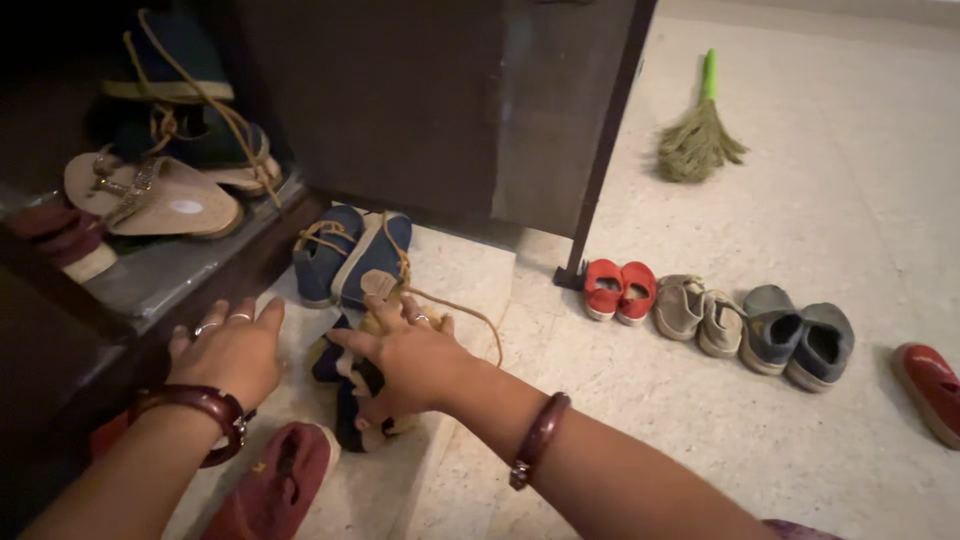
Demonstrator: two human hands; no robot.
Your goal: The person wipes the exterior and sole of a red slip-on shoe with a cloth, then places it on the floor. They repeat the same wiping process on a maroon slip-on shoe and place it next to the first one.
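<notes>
My right hand [410, 355] rests on top of a pair of navy shoes with tan laces [345, 385] lying on the floor, fingers wrapped over them. My left hand [232, 350] hovers flat and spread just left of those shoes, near the edge of a low cabinet shelf [170, 270]; it holds nothing. Both wrists carry dark red bangles. Just beyond my right hand stands a pair of blue sandals with tan straps [350, 255]. A maroon slipper [275, 485] lies below my left wrist.
The shelf holds a tan sandal [150, 195] and blue strappy sandals [190, 120]. An open dark cabinet door [560, 110] stands ahead. On the floor to the right sit small red shoes [620, 290], beige shoes [698, 312], grey-blue shoes [800, 340], a red shoe [930, 390], and a grass broom [698, 135].
</notes>
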